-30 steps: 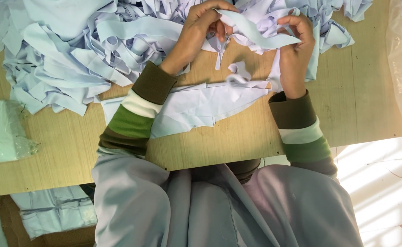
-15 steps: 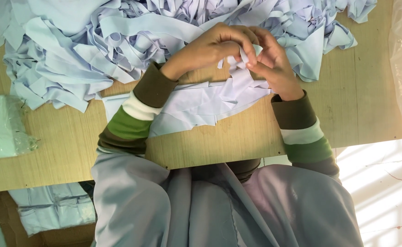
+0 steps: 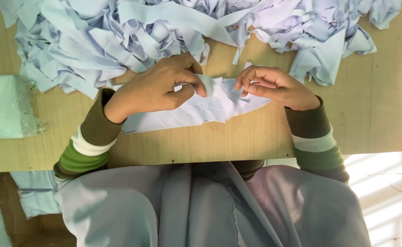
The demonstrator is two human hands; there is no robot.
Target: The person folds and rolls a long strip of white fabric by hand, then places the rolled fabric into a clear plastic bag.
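My left hand (image 3: 157, 87) and my right hand (image 3: 274, 87) rest low on a wooden table (image 3: 219, 142), each pinching part of a small pale blue fabric piece (image 3: 210, 84). That piece lies on top of a flat stack of similar pale blue cut pieces (image 3: 196, 112) in front of me. My left thumb and fingers close over the piece's left end; my right fingertips curl on its right edge. Both forearms wear sleeves striped brown, white and green.
A large tangled heap of pale blue fabric strips (image 3: 164, 32) covers the far side of the table. A clear plastic bag of light green cloth (image 3: 4, 107) lies at the left edge. More folded blue fabric (image 3: 36, 199) sits below the table at left.
My hands came down from the heap, where they held a strip up, to the stack near me. They have moved apart and now press a small piece flat.
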